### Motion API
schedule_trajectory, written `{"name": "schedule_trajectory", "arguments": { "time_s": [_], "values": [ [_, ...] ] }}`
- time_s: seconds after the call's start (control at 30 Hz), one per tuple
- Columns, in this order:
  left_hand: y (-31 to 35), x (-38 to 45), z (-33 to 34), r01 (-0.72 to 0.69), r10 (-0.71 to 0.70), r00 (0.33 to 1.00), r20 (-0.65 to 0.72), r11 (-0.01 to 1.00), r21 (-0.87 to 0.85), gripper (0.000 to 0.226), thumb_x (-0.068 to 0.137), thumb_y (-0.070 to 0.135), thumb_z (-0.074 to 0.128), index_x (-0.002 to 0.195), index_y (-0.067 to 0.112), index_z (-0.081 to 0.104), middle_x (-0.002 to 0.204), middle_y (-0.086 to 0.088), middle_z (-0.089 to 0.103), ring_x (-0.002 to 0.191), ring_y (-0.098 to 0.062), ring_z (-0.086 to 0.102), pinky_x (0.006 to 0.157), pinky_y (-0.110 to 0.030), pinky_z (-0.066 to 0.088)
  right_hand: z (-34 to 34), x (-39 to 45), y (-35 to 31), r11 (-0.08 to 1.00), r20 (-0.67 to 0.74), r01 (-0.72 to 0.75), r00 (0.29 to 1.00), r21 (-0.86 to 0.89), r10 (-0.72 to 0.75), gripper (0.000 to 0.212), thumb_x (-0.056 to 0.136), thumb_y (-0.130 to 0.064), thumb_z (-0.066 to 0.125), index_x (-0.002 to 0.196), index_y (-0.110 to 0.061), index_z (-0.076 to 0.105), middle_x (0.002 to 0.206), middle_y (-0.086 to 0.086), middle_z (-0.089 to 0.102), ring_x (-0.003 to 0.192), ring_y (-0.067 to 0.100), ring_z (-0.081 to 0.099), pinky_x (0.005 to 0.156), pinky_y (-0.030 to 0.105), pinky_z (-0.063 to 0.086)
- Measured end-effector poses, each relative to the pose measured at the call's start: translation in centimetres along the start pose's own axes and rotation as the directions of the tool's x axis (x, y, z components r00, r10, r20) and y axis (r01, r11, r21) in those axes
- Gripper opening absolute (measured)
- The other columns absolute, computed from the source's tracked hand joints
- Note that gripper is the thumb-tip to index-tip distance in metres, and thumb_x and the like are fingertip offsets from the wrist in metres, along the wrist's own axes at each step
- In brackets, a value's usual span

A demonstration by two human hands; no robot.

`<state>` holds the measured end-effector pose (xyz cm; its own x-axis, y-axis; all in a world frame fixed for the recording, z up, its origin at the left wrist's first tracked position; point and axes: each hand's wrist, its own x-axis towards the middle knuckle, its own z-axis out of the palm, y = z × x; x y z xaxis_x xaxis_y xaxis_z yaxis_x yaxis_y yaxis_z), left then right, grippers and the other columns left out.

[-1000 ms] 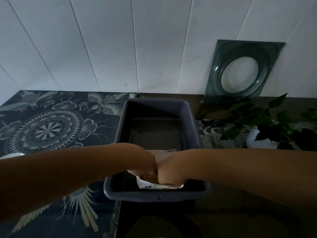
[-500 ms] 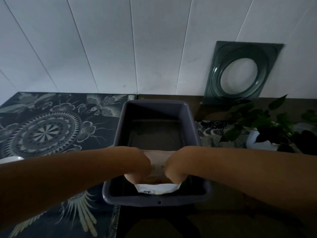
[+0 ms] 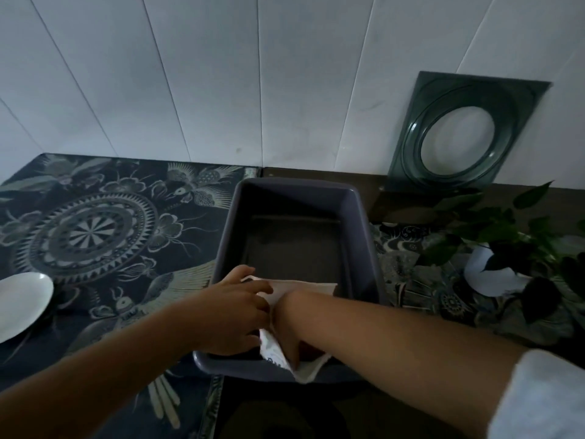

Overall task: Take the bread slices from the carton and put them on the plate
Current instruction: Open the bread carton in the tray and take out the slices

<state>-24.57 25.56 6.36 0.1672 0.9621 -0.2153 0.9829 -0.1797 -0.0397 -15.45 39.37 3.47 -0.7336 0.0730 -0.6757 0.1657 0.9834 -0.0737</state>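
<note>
Landmark: the bin (image 3: 361, 217).

The plate (image 3: 22, 304) is sitting well left of the bin, cut by the frame edge, with no bread on it.

The left hand (image 3: 234, 315) is reaching over the bin's near-left wall, fingers spread and resting on the left edge of the bag (image 3: 275, 350), pinning it rather than gripping it. The forearm is running low from the lower left.

The bag is lying inside the bin at its near end, mouth gaping; a brown mass, probably bread, is showing dimly inside.

The right hand (image 3: 289, 340) is plunging wrist-deep into the bag, fingers pointing down. Whether they are closing on a slice cannot be told; the bag is hiding them.

Risks, as judged: soft slices could be crushed or torn by a blind pinch. The bag could lift with the withdrawing hand if the left hand's hold slips. The long carry left to the plate is inviting a drop.
</note>
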Motion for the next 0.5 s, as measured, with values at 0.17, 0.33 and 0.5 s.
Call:
{"name": "schedule_trajectory", "arguments": {
  "time_s": [0.17, 0.33, 0.5],
  "values": [
    [0.5, -0.5, 1.1, 0.036, -0.038, 0.984, -0.173, 0.999, -0.016, 0.033, 0.079, 0.060, 0.054, 0.081, 0.032, 0.072, 0.095, 0.012, 0.073, 0.118, -0.021, 0.057, 0.106, -0.058, 0.029, -0.9, 2.1, -0.8, 0.984, 0.333, 0.114, 0.941, -0.136, -0.063, 0.049, 0.100, -0.029, 0.053, 0.144, -0.011, 0.042, 0.144, 0.011, 0.046, 0.125, 0.026, 0.046, 0.101, 0.035, 0.036],
    [0.5, -0.4, 2.0, 0.046, -0.062, 0.976, -0.207, 0.996, -0.082, 0.032, 0.083, 0.058, 0.053, 0.083, 0.031, 0.070, 0.099, 0.012, 0.072, 0.122, -0.021, 0.052, 0.106, -0.050, 0.008, 0.9, 2.4, 0.7, 0.999, 0.143, -0.023, 0.989, -0.048, 0.030, 0.041, 0.103, -0.026, 0.047, 0.141, -0.012, 0.046, 0.141, 0.015, 0.051, 0.126, 0.031, 0.050, 0.106, 0.046, 0.039],
    [0.6, -0.2, 1.8, 0.048, -0.069, 0.972, -0.225, 0.994, -0.096, 0.024, 0.082, 0.054, 0.058, 0.082, 0.032, 0.070, 0.095, 0.016, 0.072, 0.117, -0.017, 0.058, 0.109, -0.053, 0.024, 2.6, 2.3, 0.5, 0.999, -0.066, 0.020, 0.998, 0.038, -0.018, 0.048, 0.107, -0.029, 0.033, 0.151, -0.009, 0.031, 0.153, 0.016, 0.038, 0.137, 0.029, 0.036, 0.114, 0.042, 0.024]
  ]
}}
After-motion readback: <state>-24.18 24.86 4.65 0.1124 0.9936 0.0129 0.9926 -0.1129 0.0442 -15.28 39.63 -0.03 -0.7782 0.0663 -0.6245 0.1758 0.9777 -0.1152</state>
